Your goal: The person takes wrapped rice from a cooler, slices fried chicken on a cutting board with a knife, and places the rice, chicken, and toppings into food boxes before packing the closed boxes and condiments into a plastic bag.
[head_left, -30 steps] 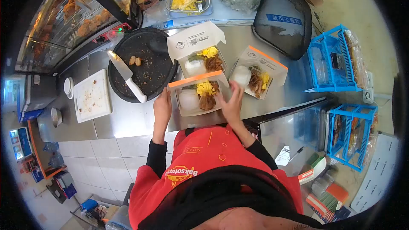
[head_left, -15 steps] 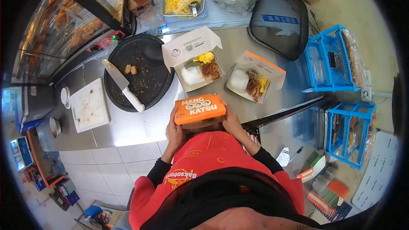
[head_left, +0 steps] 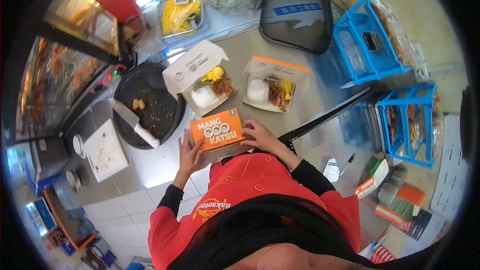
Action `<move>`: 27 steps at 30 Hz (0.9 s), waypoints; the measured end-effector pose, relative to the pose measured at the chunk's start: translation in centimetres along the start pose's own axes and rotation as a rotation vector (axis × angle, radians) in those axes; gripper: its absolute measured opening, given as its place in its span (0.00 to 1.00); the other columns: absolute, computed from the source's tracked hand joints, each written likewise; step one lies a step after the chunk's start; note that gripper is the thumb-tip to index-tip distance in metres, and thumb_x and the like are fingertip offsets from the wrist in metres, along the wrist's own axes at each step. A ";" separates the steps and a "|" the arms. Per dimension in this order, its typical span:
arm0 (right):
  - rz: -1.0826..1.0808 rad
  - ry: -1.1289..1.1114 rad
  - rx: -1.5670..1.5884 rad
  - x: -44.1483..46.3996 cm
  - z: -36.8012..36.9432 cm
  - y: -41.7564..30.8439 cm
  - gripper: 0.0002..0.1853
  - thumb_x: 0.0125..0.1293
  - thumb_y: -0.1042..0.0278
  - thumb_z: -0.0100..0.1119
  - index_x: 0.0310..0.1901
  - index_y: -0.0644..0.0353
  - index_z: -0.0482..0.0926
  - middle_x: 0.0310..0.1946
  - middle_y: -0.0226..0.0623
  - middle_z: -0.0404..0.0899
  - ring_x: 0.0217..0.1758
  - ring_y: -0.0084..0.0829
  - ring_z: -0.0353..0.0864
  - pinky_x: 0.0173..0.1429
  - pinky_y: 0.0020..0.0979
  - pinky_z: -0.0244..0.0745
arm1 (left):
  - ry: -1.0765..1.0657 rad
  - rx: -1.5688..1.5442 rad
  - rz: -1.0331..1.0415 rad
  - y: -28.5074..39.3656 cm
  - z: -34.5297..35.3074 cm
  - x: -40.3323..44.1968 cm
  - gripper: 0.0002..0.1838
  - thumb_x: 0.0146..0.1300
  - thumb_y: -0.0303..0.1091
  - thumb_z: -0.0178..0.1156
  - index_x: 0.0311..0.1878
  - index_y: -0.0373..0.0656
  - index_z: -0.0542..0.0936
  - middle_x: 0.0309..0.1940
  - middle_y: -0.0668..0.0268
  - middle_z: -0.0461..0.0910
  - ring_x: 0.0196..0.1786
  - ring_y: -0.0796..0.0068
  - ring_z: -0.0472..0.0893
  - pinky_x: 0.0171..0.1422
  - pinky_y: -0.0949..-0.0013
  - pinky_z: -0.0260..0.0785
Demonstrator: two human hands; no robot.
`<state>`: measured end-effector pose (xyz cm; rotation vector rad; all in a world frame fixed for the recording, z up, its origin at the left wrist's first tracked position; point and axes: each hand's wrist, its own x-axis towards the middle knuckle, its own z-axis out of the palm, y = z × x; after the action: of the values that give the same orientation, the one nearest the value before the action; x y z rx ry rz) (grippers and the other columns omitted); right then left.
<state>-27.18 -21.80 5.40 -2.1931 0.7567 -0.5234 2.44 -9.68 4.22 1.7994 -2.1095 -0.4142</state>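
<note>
- Between the two hands, the closed orange cardboard box with white lettering (head_left: 217,129) lies lid up on the metal tabletop (head_left: 150,162); a second ago its lid stood raised, with the food inside showing.
- To the left of the box, the left hand (head_left: 188,156) is open, fingers spread, thumb at the box's near left corner; half a second ago it clasped that side.
- On the box's other end, the right hand (head_left: 260,136) is open too, fingers spread and resting along the edge; how firmly they press, I cannot tell.
- Just beyond the box, and closer to it than half a second ago, stands an open white cardboard box (head_left: 194,71) of white rice, yellow egg and brown shreds.
- Beyond the right hand, an open white cardboard box with an orange edge (head_left: 282,72) holds similar food.
- Left of and beyond the left hand, a white-handled knife (head_left: 134,122) lies across a round black tray (head_left: 152,81); farther left lies a white rectangular cutting board (head_left: 106,150).
</note>
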 end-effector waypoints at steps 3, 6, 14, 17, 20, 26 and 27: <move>0.225 0.472 -0.117 -1.9 -4.2 -0.1 0.15 0.53 0.66 0.64 0.41 0.59 0.73 0.43 0.42 0.69 0.46 0.43 0.71 0.51 0.38 0.68 | 0.276 -0.063 0.098 2.4 0.0 3.4 0.24 0.52 0.32 0.60 0.56 0.47 0.73 0.62 0.46 0.59 0.67 0.46 0.56 0.67 0.45 0.48; 0.507 1.159 -0.165 -0.6 -9.3 2.9 0.15 0.56 0.65 0.60 0.43 0.62 0.73 0.40 0.45 0.72 0.45 0.45 0.72 0.49 0.38 0.68 | 0.406 -0.145 0.142 7.2 0.6 13.0 0.27 0.53 0.35 0.62 0.57 0.41 0.68 0.55 0.50 0.66 0.60 0.49 0.64 0.63 0.51 0.54; 0.751 0.490 -0.228 -1.4 -14.1 8.3 0.16 0.60 0.74 0.49 0.51 0.64 0.65 0.39 0.55 0.76 0.43 0.53 0.76 0.44 0.43 0.70 | 0.231 -0.163 0.024 10.0 3.8 26.1 0.09 0.59 0.27 0.51 0.42 0.36 0.68 0.26 0.49 0.76 0.32 0.45 0.76 0.31 0.52 0.66; 0.692 0.675 -0.075 -1.9 -10.5 8.4 0.10 0.62 0.75 0.47 0.45 0.58 0.65 0.34 0.49 0.78 0.39 0.53 0.78 0.41 0.41 0.71 | 0.022 -0.349 -0.044 9.9 5.6 22.9 0.11 0.58 0.24 0.50 0.44 0.38 0.65 0.28 0.48 0.76 0.33 0.44 0.76 0.33 0.51 0.66; 0.832 0.654 0.195 -1.7 -9.7 6.0 0.22 0.63 0.77 0.44 0.58 0.50 0.58 0.41 0.50 0.77 0.49 0.49 0.76 0.49 0.39 0.71 | 0.102 -0.550 -0.060 10.4 6.4 21.1 0.16 0.58 0.21 0.48 0.49 0.41 0.62 0.31 0.46 0.76 0.34 0.42 0.76 0.34 0.51 0.65; 0.442 0.348 0.484 -4.8 -9.7 5.0 0.33 0.63 0.74 0.49 0.67 0.52 0.48 0.65 0.49 0.57 0.68 0.43 0.57 0.67 0.35 0.57 | -0.110 -0.668 -0.078 10.2 5.5 18.9 0.38 0.56 0.25 0.52 0.68 0.42 0.47 0.53 0.40 0.67 0.55 0.43 0.69 0.52 0.54 0.66; 0.422 0.310 0.487 -5.3 -10.2 4.8 0.33 0.63 0.74 0.49 0.67 0.52 0.48 0.65 0.49 0.57 0.68 0.43 0.57 0.67 0.35 0.57 | -0.144 -0.674 0.140 9.7 5.4 18.7 0.41 0.55 0.26 0.53 0.69 0.43 0.43 0.60 0.40 0.62 0.62 0.44 0.64 0.59 0.56 0.63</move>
<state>-38.61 -26.27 7.63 -1.4693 1.0918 -0.7448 -11.22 -26.63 4.69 1.2522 -1.8451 -1.0876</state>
